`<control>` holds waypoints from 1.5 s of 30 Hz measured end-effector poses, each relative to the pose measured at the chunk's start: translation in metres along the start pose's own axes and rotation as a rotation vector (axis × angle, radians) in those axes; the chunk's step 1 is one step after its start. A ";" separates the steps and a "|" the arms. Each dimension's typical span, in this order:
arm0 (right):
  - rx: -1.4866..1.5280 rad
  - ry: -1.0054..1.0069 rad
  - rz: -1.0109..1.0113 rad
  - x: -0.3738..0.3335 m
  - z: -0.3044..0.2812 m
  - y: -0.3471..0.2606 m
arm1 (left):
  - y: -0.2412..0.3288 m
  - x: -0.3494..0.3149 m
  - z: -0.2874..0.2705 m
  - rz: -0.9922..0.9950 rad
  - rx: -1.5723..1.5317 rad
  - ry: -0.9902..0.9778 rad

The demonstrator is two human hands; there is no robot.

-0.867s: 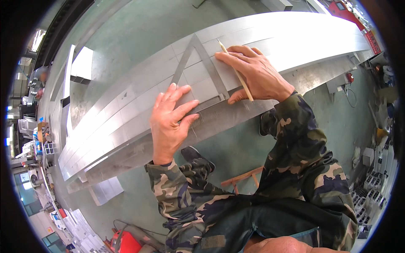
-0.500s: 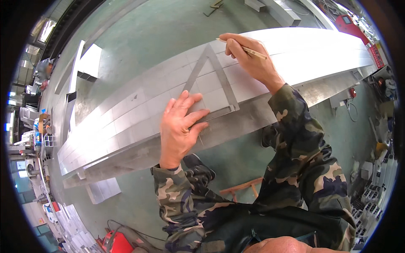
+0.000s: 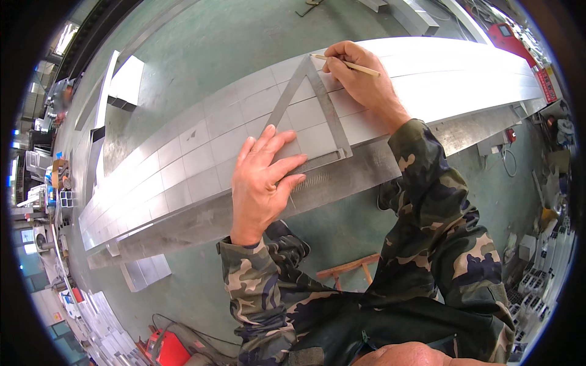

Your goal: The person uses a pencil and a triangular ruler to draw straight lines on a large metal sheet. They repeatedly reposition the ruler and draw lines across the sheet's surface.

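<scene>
A metal triangle square (image 3: 326, 110) lies flat on a long, bright sheet-metal panel (image 3: 238, 110) marked with a grid of thin lines. My left hand (image 3: 262, 180) holds the square at its lower left corner, fingers slightly spread over it and thumb by the panel's near edge. Between the fingertips of my right hand (image 3: 360, 70) is a light wooden pencil (image 3: 360, 67). Its tip is at the square's far point, on or just above the panel; contact cannot be made out.
Under the panel runs a grey metal beam (image 3: 183, 229). A wooden stool (image 3: 348, 268) stands below by my legs. A red machine (image 3: 168, 348) with cables sits on the floor at lower left. Metal profiles (image 3: 415, 18) lie beyond the panel, and stacked profiles (image 3: 107, 329) are at far left.
My right hand has shifted slightly, and the pencil tip is now closer to the square's far point. My left hand stays on the square. The whole view has moved a little.
</scene>
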State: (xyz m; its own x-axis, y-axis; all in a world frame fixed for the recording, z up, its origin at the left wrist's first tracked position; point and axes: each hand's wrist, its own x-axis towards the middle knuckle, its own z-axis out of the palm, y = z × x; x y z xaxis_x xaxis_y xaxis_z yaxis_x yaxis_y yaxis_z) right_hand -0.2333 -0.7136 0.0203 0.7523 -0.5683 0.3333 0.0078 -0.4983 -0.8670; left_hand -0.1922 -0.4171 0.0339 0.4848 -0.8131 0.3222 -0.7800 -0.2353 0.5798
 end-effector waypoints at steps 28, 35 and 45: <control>-0.006 -0.088 0.076 -0.042 -0.024 -0.024 | -0.004 -0.002 0.005 0.001 0.000 0.012; -0.055 -0.124 0.098 -0.074 -0.041 -0.043 | -0.007 -0.001 0.009 0.007 -0.011 0.013; -0.056 -0.217 0.125 -0.124 -0.070 -0.064 | -0.008 -0.002 0.008 0.007 -0.004 0.011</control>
State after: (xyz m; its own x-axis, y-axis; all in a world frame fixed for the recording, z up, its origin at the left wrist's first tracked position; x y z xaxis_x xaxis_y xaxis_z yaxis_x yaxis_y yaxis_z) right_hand -0.3734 -0.6576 0.0604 0.8690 -0.4770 0.1318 -0.1265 -0.4716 -0.8727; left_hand -0.1899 -0.4182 0.0227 0.4840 -0.8086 0.3346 -0.7818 -0.2279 0.5804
